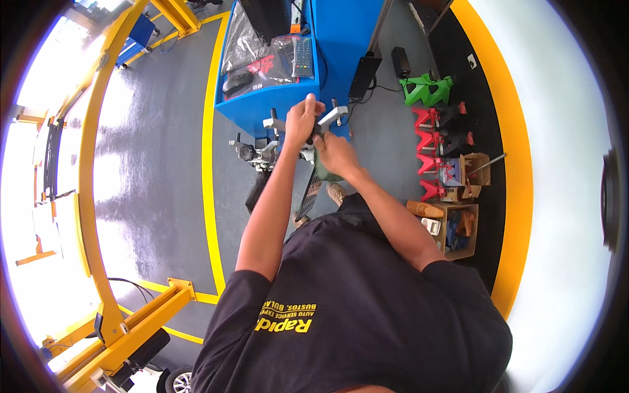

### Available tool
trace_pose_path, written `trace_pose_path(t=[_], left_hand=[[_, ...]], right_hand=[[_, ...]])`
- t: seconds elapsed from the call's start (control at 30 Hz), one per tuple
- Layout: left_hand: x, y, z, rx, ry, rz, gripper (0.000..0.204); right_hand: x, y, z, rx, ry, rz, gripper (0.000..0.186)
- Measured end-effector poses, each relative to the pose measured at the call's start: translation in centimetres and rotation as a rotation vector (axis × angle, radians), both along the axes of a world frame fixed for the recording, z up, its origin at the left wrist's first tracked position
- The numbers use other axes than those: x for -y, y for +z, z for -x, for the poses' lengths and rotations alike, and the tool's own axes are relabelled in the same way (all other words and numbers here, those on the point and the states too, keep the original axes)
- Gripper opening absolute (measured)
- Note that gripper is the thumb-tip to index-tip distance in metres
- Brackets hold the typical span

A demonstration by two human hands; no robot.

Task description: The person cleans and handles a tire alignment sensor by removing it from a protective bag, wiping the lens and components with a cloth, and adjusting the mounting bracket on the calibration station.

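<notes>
In front of my chest is a metal wheel clamp with silver arms (333, 116) and short black pegs at their ends. My left hand (301, 123) is closed around the dark middle part of it, the thumb side up. Lower and closer to me, my right hand (336, 155) grips the same dark part, its thumb near the left hand. A dark green panel with a patterned face (313, 192) hangs below the clamp, partly covered by my right hand. Beside my left forearm sits another silver and black clamp (257, 153), by the cabinet. My fingertips are mostly hidden.
A blue cabinet (262, 99) stands ahead; its top tray holds a mouse (237, 82), a remote control (303, 57) and plastic bags. Green (427, 90) and red stands (429, 141) line the right wall, with boxes (462, 230) nearer. A yellow lift frame (88, 164) rises at left.
</notes>
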State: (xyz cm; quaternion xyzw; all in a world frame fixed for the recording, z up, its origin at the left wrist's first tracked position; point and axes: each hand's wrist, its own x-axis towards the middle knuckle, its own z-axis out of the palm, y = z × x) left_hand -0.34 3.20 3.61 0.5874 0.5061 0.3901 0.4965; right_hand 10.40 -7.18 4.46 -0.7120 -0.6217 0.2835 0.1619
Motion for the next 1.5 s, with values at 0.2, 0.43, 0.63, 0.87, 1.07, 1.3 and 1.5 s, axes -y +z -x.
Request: trace_pose_path(t=[0.2,0.43,0.63,0.87,1.07,1.3,1.5], left_hand=[[8.0,-2.4,-2.4,0.116,0.454,-0.169,0.052],[-0.2,-0.6,2.0,0.402,-0.096,0.331,0.073],[2.8,-3.1,1.4,0.364,0.300,0.009,0.057],[4.4,-2.0,-1.3,0.208,0.330,0.006,0.077],[-0.1,-0.8,2.7,0.439,0.139,0.190,0.090],[6.7,-0.9,-4.7,0.144,0.705,-0.264,0.048],[-0.7,-1.3,1.7,0.361,-0.013,0.117,0.058]], right_hand=[[-4.8,1.9,-2.1,-0.121,0.143,-0.299,0.039],[0.3,1.4,2.3,0.034,-0.113,-0.212,0.037],[-2.6,2.0,-2.2,-0.102,0.113,-0.259,0.047],[-2.0,0.5,1.1,0.003,-0.159,-0.198,0.035],[-0.3,0.3,0.0,-0.065,-0.152,-0.225,0.031],[-6.2,1.1,-2.4,-0.022,0.233,-0.257,0.037],[-0.3,1.6,0.6,0.046,0.031,-0.049,0.040]])
